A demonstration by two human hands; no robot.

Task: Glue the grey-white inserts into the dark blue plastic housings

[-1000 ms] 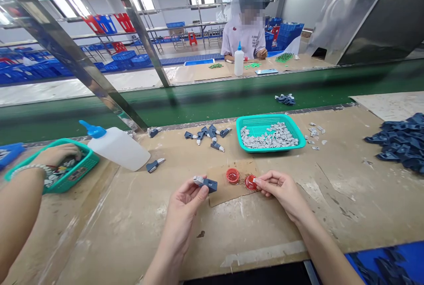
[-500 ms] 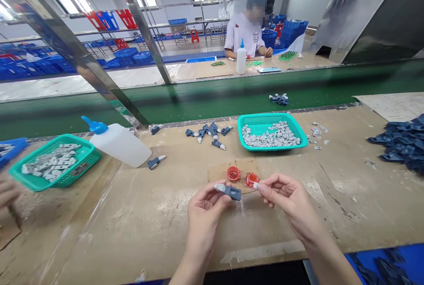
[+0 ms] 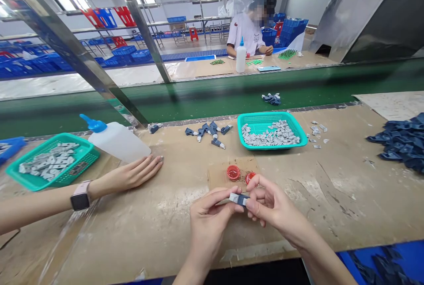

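Observation:
My left hand is closed on a dark blue plastic piece with a pale grey tip, its thumb and fingers on the tip end. My right hand pinches a small white piece against the other end of that blue piece; its fingertips partly cover it. Just beyond the hands are two red caps holding liquid, the left red cap in full view and the right red cap partly behind my right fingers. Both stand on a cardboard square.
A co-worker's hand with a watch lies by a white bottle. Green baskets, the left basket and the right basket, hold grey pieces. Blue pieces lie behind; more are heaped right. A green belt carries several.
My hands have come together, bringing the small white piece onto the blue piece's end. A co-worker's arm has reached in from the left over the blue piece by the bottle. Pieces on the belt shifted left.

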